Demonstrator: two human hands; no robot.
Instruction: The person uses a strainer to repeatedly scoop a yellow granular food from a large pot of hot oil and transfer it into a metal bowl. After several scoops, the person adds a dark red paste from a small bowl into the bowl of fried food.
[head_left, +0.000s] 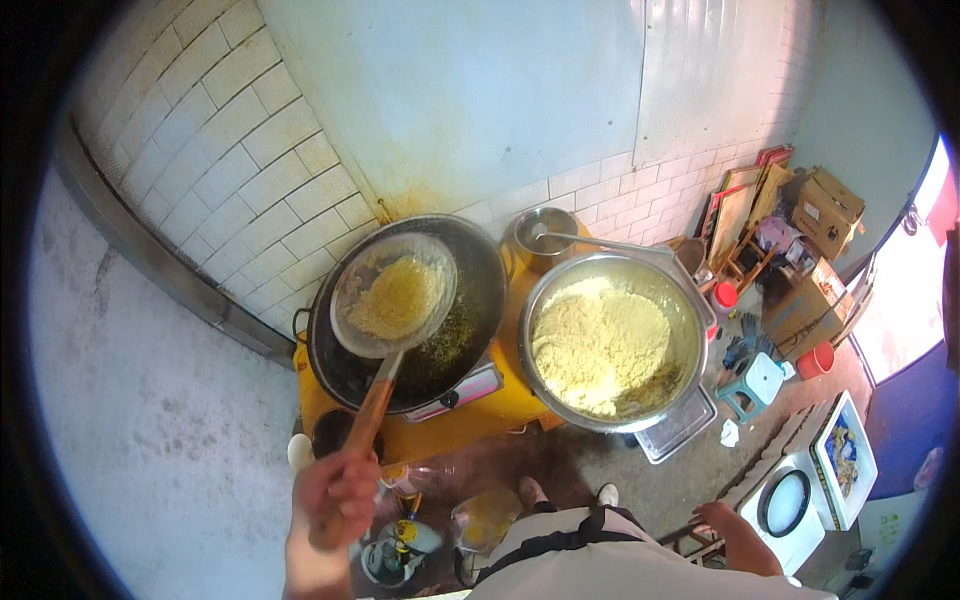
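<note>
My left hand (337, 495) is closed round the wooden handle of a large round strainer (394, 296). A heap of pale yellow food crumbs (397, 300) lies in the strainer, which is over a black wok (480, 315) holding dark oil with bits in it. To the wok's right, a big steel bowl (694, 367) holds a large mass of yellow crumbs (600, 345). At the lower right my right hand (716, 516) is beside a white foam box lid, away from the wok and bowl; whether it touches anything is unclear.
A steel pot (546, 240) with a long-handled ladle (600, 241) stands behind the bowl. The wok is on a gas stove (457, 394) against a tiled wall. A blue stool (754, 382), foam boxes (855, 457) and cardboard boxes (825, 214) stand to the right. Bottles and bags lie on the floor.
</note>
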